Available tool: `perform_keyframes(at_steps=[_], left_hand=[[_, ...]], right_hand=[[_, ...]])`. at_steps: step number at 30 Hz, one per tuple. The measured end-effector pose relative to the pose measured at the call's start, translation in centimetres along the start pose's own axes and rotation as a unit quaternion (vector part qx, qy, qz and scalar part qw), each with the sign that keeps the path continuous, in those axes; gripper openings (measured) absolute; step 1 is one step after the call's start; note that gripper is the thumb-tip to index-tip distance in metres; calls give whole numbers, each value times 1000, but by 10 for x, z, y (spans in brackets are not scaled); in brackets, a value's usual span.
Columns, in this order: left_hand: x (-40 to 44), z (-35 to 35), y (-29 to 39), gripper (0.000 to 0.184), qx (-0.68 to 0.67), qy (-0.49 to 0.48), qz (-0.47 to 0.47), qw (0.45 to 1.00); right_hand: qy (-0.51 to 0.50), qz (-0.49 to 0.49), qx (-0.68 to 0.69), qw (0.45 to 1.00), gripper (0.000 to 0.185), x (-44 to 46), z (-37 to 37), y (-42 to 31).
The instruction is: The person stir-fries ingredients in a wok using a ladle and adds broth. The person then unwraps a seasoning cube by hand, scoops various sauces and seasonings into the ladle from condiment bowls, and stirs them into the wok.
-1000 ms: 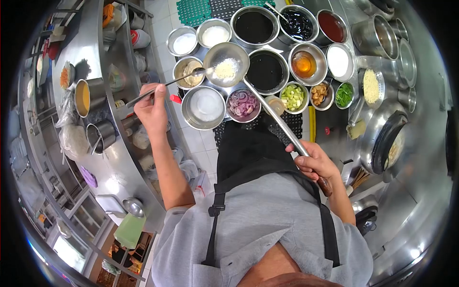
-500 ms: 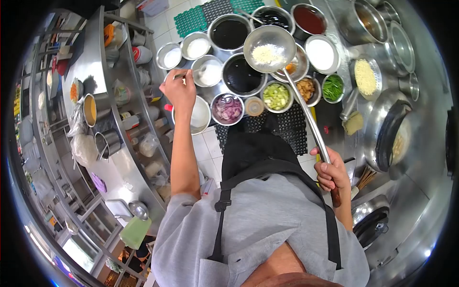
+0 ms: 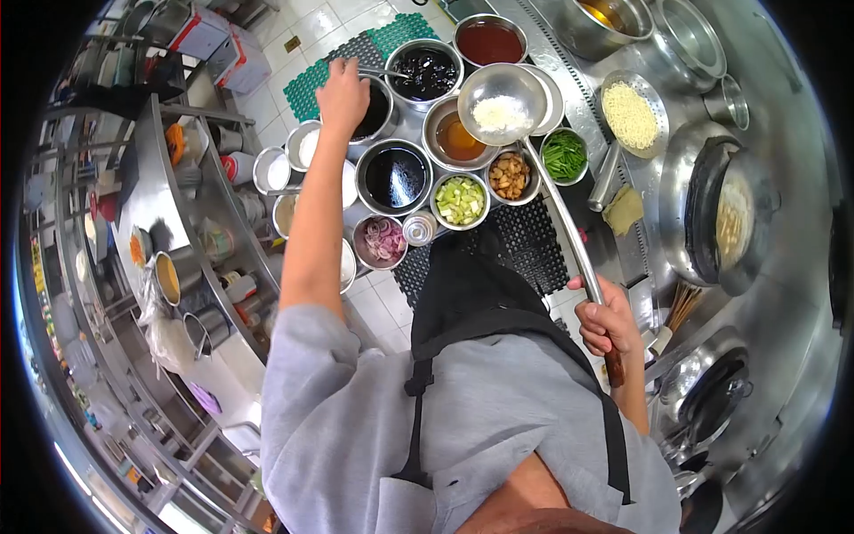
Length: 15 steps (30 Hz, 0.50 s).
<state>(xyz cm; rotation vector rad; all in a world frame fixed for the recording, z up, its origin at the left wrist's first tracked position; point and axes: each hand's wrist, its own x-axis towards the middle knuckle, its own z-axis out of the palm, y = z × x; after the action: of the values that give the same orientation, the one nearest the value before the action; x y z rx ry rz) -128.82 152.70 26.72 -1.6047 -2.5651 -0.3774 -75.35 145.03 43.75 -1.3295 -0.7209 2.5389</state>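
My right hand [image 3: 609,319] is wrapped round the wooden grip of a long-handled ladle [image 3: 569,222]. The ladle's bowl holds pale chopped bits [image 3: 498,114] and hangs over the containers. My left hand [image 3: 344,100] reaches far forward, its fingers closed on the handle end of a metal spoon [image 3: 382,73]. That spoon's other end dips into a pot of dark, glossy sauce [image 3: 425,75]. Beneath my left wrist stands another pot of dark liquid [image 3: 372,111], partly covered by the hand. An amber liquid with an orange yolk-like blob fills a bowl [image 3: 461,141] under the ladle.
Around them stand chopped green vegetable [image 3: 461,200], sliced purple onion [image 3: 384,240], brown pieces [image 3: 510,175], cut greens [image 3: 564,156], red sauce [image 3: 489,43] and a dark liquid [image 3: 391,176]. At right are a wok [image 3: 734,214] and a strainer of pale bits [image 3: 633,116]. Steel shelving [image 3: 178,214] runs along the left.
My left hand has left the spoon near the white-powder containers, moved forward and taken the spoon in the dark sauce. The view has shifted; my right hand still holds the ladle.
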Motion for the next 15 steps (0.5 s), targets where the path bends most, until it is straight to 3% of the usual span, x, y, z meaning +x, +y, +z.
perform_keyframes(at_steps=[2, 5, 8, 9, 12, 15], left_hand=[[27, 19, -1, 38, 62, -100, 17, 993], [50, 30, -12, 29, 42, -162, 3, 986], [42, 43, -37, 25, -187, -270, 0, 945], [39, 44, -41, 21, -339, -349, -101, 868], [17, 30, -60, 17, -519, -342, -249, 743], [-3, 4, -73, 18, -581, -297, -232, 721]], right_hand=[[11, -4, 11, 1000, 40, 0, 8, 1], [35, -2, 11, 999, 38, 3, 17, 3], [38, -13, 19, 999, 37, 12, 23, 6], [36, -17, 25, 999, 38, 16, 26, 6], [30, -24, 23, 999, 38, 31, 31, 5], [26, -25, 14, 999, 38, 47, 40, -2]])
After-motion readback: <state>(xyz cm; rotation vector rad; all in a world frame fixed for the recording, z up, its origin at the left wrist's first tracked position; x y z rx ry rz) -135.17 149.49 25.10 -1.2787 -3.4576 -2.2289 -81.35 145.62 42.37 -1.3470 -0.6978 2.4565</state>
